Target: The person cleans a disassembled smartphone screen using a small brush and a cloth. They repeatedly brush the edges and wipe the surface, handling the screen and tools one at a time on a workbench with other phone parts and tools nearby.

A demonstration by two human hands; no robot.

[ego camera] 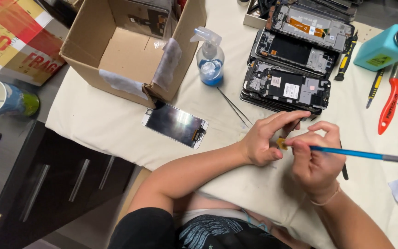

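I pinch a small yellow-orange part between the thumb and fingertips of my left hand, closed on it just above the cream cloth that covers the desk, near its front edge. My right hand sits immediately to the right, fingers clamped on a thin blue-handled tool. The tool's long axis runs nearly level, from its tip at the part out toward the desk's right edge. So the part lies between my two hands, touching the left fingers and met by the tool tip from the right; the left hand is the nearer one. Whether the tip actually touches the part I cannot tell.

Beyond my hands, toward the back edge, lies a stack of opened phone frames. A phone screen lies face up to the left, beside a cardboard box and a spray bottle.
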